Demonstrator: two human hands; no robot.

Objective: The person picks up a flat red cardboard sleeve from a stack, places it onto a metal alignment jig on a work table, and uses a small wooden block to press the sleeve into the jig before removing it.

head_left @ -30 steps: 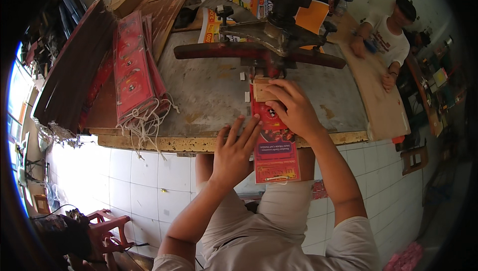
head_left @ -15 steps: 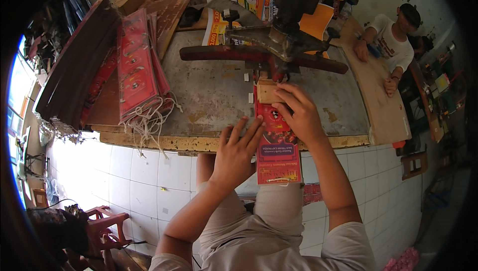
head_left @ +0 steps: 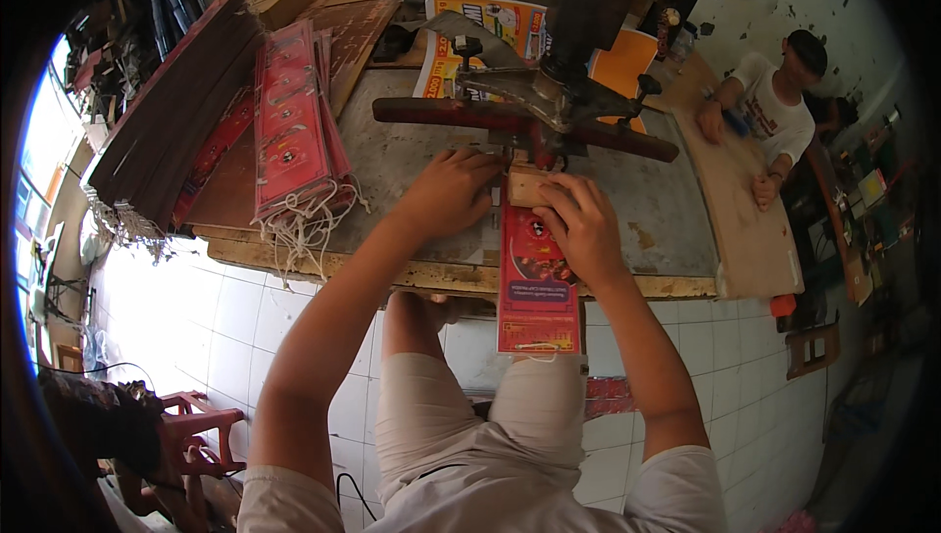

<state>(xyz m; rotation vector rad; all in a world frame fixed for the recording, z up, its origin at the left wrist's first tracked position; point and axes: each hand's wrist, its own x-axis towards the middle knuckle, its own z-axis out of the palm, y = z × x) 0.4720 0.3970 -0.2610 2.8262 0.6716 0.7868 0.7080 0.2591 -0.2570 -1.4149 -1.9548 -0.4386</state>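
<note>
A long red printed card strip (head_left: 535, 303) lies under the press and hangs over the table's front edge above my lap. A small wooden block (head_left: 529, 187) rests on its far end. My right hand (head_left: 588, 234) grips the block's right side, with the thumb at the near corner. My left hand (head_left: 451, 192) is left of the block, fingers stretched toward the base of the press and thumb apart; its fingertips are beside the strip's far end. The dark press with its red crossbar (head_left: 461, 113) stands just beyond both hands.
At the left lie a stack of red printed strips (head_left: 292, 131) with white strings and a tall dark bundle of sheets (head_left: 176, 112). Orange printed sheets (head_left: 490, 19) sit behind the press. Another person (head_left: 774, 107) sits at the right; a red stool (head_left: 201, 425) stands lower left.
My left hand has left the strip's near left side and moved up and left, toward the press. My right hand stays at the wooden block. The view has shifted slightly.
</note>
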